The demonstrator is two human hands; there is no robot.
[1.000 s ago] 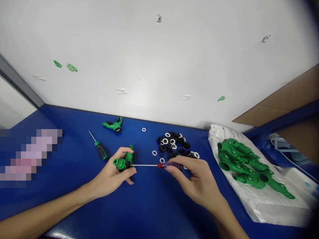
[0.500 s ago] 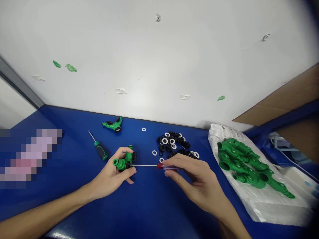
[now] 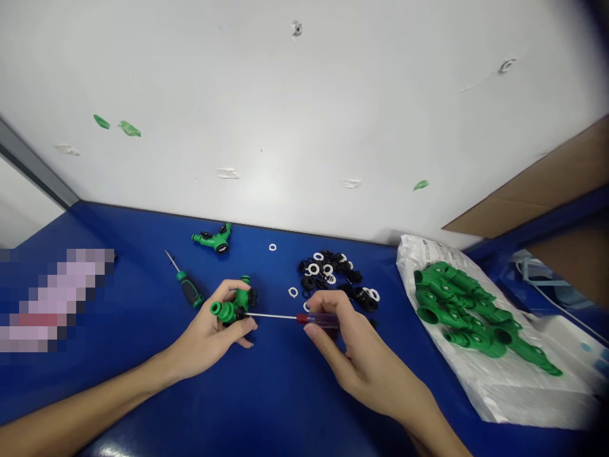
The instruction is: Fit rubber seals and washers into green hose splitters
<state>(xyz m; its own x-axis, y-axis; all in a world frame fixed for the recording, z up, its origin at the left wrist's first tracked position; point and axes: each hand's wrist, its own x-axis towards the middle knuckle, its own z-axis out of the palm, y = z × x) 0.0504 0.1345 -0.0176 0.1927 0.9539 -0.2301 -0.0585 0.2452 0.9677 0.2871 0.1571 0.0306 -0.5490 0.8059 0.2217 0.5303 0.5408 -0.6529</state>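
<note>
My left hand (image 3: 209,339) is closed around a green Y-shaped hose connector (image 3: 228,310) with black fittings, held just above the blue table. Between thumb and fingers of my right hand (image 3: 354,346) is a screwdriver (image 3: 321,319) with a clear purplish handle and a red collar. Its thin shaft points left, and the tip meets a black fitting on the connector; the exact contact is too small to make out. Beyond my right hand lies a pile of black parts and white rings (image 3: 328,270). A few single white rings (image 3: 293,292) lie left of the pile.
A second green connector (image 3: 214,240) lies near the white wall. Left of my left hand is a green-and-black screwdriver (image 3: 186,282). Several green connector bodies (image 3: 469,311) rest on a white plastic bag (image 3: 518,400) at the right. Brown cardboard (image 3: 514,184) leans at the far right.
The fingers of my right hand have shifted on the screwdriver handle, showing more of it. The screwdriver tip stays at the connector in my left hand. The whole view has shifted slightly.
</note>
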